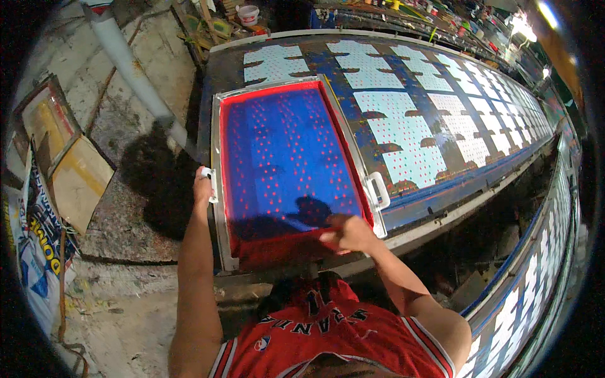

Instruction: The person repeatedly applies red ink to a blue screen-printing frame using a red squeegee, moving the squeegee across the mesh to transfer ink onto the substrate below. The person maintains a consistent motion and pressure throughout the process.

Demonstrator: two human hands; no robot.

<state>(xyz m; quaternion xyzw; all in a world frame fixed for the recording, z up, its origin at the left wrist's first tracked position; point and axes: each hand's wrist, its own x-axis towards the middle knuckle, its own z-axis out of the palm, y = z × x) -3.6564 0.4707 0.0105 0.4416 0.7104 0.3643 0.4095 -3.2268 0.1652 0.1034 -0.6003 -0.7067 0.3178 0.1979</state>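
Observation:
A silk-screen printing frame (218,126) lies over the near end of a long printing table. Its blue mesh (283,157) carries small red dots, and red ink lines the inner edges. My left hand (203,186) is closed round the white handle (211,184) on the frame's left side. Over the near right corner of the screen, my right hand (350,234) is closed with its fingers curled inward. What lies inside those fingers, if anything, is hidden. A second white handle (378,191) on the right side is untouched. Dark shadows fall across the mesh near my right hand.
Rows of pale, dotted fabric pieces (403,135) lie along the printing table (220,63). Another table with pale pieces (504,327) runs at the right. Old frames (53,126) lean at the left beside a grey pipe (120,50). A white bucket (247,15) stands at the back.

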